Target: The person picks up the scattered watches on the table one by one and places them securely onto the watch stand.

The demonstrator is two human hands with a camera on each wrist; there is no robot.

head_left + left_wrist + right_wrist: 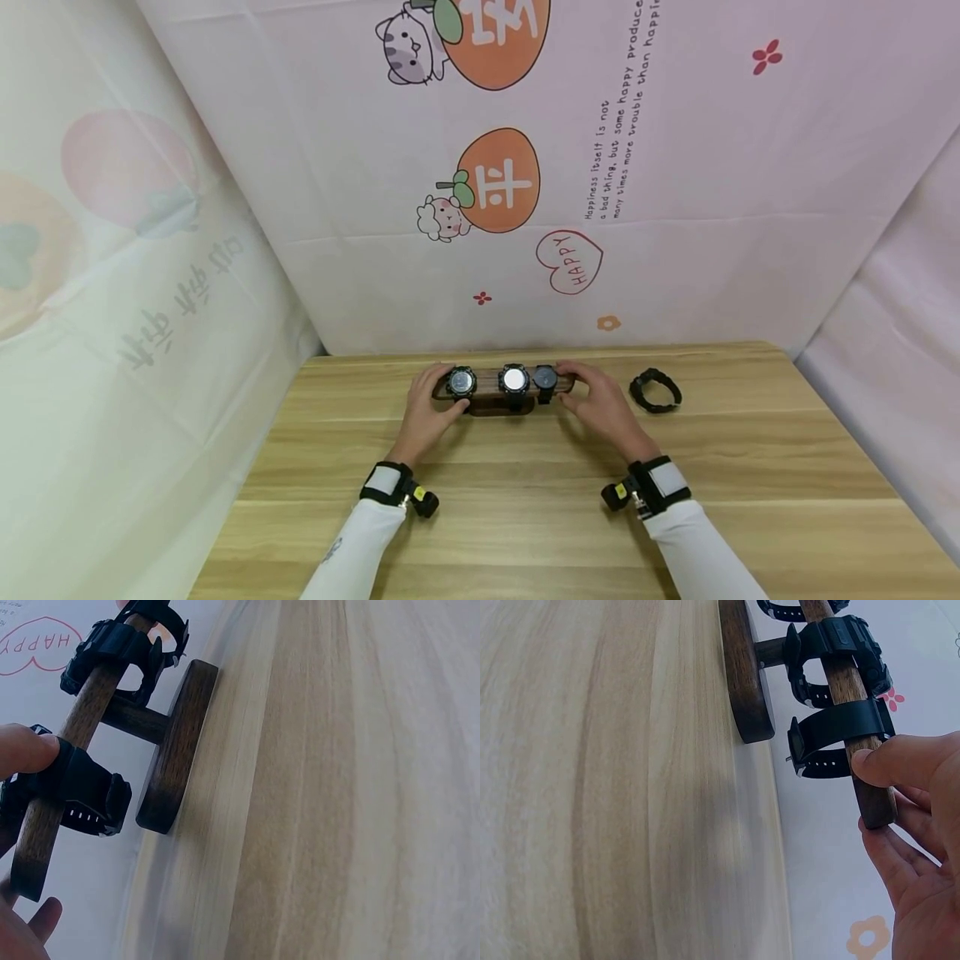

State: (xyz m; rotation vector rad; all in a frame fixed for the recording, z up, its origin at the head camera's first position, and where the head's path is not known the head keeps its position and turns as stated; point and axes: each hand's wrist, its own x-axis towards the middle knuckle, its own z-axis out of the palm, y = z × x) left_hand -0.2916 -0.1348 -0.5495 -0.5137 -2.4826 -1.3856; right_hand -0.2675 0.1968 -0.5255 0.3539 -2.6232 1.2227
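Observation:
A dark wooden watch stand (pixel 487 382), a crossbar on a post over a flat base (pixel 180 754), stands at the table's far edge. Three black watches are strapped round the bar: one at the left (pixel 462 382), one right of the middle (pixel 514 379) and one near the right end (pixel 545 378). My left hand (pixel 429 414) holds the bar's left end, its thumb pressing on the left watch's strap (pixel 71 776). With thumb in front and fingers behind and under, my right hand (pixel 604 412) grips the bar's right end (pixel 875 804), beside the right watch.
Another black watch (pixel 658 408), its strap in a loop, lies on the wooden table (pixel 517 517) to the right of my right hand. A white printed cloth (pixel 360 283) hangs behind the table, with more cloth at both sides.

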